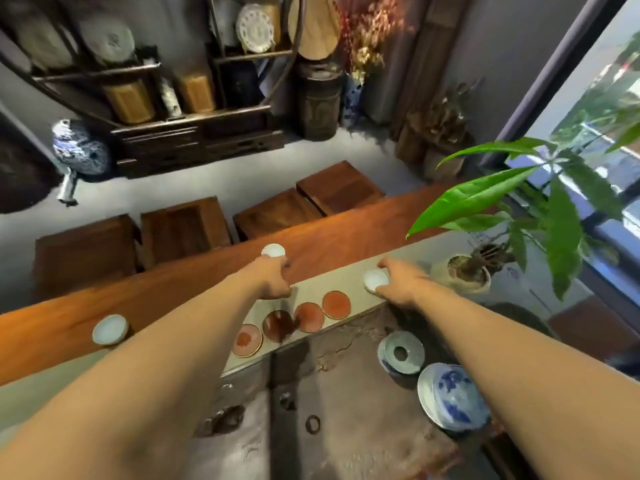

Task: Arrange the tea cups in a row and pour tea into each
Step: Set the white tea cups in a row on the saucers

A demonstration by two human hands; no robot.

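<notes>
Both arms reach out over a long wooden table [194,285]. My left hand [273,277] grips a small white tea cup [273,251] on the wood near the far edge. My right hand [401,280] holds another white tea cup [375,280] over the grey runner [349,273]. A third pale cup [110,329] stands alone on the wood at the left. Several round reddish coasters [309,317] lie in a slanting row on the runner between my arms.
A blue-and-white bowl [450,396] and a pale ring-shaped lid rest [403,353] sit on the stone tea tray [332,403] by my right forearm. A potted plant [467,271] stands right of my right hand. Wooden stools [187,230] line the far side.
</notes>
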